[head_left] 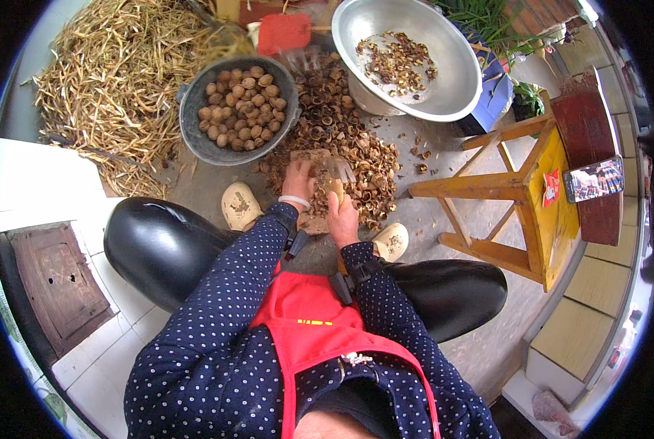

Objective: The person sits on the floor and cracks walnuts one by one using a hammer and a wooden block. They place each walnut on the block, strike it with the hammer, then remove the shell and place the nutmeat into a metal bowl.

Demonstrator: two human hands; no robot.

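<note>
My left hand [297, 183] reaches down to a small wooden block [314, 219] on the floor and seems to steady a walnut there; the nut itself is hidden by my fingers. My right hand [341, 212] is closed around the wooden handle of a small metal chopper [335, 173], whose head blurs just above the block. A heap of broken walnut shells [356, 146] lies right beyond both hands. A grey basin of whole walnuts [237, 110] stands to the far left of the heap.
A large metal bowl [415, 55] holding shell bits and kernels sits at the back. A yellow wooden stool [524, 197] lies on its side at right. Dry straw [114, 80] is piled at the left. My shoes [240, 206] flank the block.
</note>
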